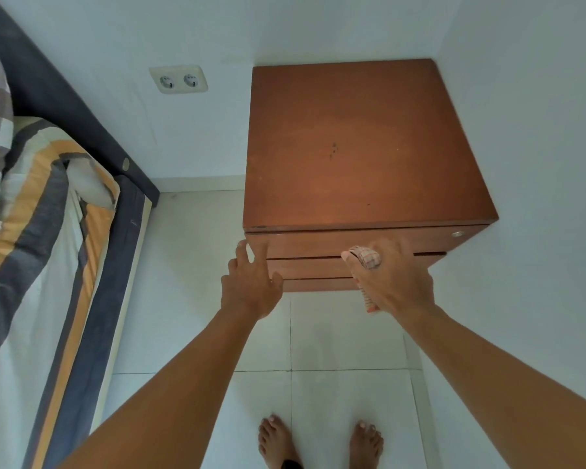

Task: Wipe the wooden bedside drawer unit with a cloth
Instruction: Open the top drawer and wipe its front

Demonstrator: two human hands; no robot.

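The wooden bedside drawer unit [359, 147] stands in the room's corner, seen from above, its reddish-brown top bare with a small dark mark near the middle. My right hand [394, 275] grips a checked pink and white cloth [366, 262] and holds it against the drawer fronts, just under the top edge. My left hand [251, 282] reaches toward the unit's front left corner with fingers spread, its fingertips at the edge of the top drawer. Three drawer fronts show below the top panel.
A bed with a striped cover [41, 265] and dark frame runs along the left. A double wall socket [179, 79] sits on the wall left of the unit. A small round lock [457, 234] is on the top drawer. My bare feet [318, 441] stand on white floor tiles.
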